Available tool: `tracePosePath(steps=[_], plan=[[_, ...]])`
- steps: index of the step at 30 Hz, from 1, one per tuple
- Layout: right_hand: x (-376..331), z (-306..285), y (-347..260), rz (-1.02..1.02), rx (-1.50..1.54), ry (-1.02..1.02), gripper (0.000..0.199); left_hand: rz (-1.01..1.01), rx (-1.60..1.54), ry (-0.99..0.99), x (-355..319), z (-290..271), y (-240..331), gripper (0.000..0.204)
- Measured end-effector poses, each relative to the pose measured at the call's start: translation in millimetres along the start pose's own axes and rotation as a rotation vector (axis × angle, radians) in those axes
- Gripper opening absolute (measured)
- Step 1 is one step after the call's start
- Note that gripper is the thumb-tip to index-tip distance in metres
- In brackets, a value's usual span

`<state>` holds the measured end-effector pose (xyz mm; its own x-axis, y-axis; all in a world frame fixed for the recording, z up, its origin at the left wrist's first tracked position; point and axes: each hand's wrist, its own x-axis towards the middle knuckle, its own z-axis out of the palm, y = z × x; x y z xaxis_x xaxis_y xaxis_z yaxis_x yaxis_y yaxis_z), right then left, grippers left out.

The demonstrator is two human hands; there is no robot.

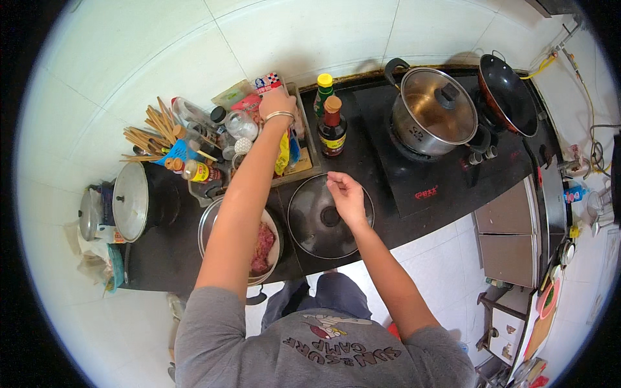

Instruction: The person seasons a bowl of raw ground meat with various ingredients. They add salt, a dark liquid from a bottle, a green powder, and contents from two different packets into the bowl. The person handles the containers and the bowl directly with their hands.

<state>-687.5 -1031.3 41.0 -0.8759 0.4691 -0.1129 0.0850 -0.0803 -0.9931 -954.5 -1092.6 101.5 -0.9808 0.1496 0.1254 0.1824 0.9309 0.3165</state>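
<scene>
Black worktop [381,194] from end to end, and the left hand [277,103] is stretched far out to the tray [309,139] of packets and jars at the back, fingers curled down over a packet [259,103] there; whether they actually grip it I cannot tell from here. A bangle sits on that wrist. The right hand [345,194] hovers over the round glass lid [330,216] lying flat near the front edge, fingers loosely bent with the tips pinched close, nothing visible in them. Just left of the lid, under the left forearm, a metal bowl [210,223] holds pink minced meat [262,249]. Two sauce bottles [332,129] stand just right of the tray. Further right, a steel pot [435,110] with its lid on, then a dark wok [508,94] tilted against the wall.
</scene>
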Motion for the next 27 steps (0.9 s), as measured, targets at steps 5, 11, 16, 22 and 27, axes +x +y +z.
tracePosePath(steps=[5, 11, 16, 22, 27], plan=[[3, 24, -25, 0.087, 0.264, -0.074, 0.022, 0.100, -0.328, 0.116, -25, -95, 2, 0.023], [-10, 72, -75, 0.508, 1.075, -0.532, 0.063, 0.215, -0.543, 0.129, -112, -201, -9, 0.023], [-38, 115, -56, 0.380, 1.384, -0.522, 0.050, 0.245, -0.693, 0.016, -172, -220, -83, 0.018], [-88, 117, -27, 0.240, 0.964, -0.461, 0.034, 0.152, -1.133, -0.427, -229, -198, -198, 0.007], [-117, 107, -23, 0.184, 0.738, -0.403, 0.034, 0.196, -0.976, -0.515, -261, -164, -243, 0.006]])
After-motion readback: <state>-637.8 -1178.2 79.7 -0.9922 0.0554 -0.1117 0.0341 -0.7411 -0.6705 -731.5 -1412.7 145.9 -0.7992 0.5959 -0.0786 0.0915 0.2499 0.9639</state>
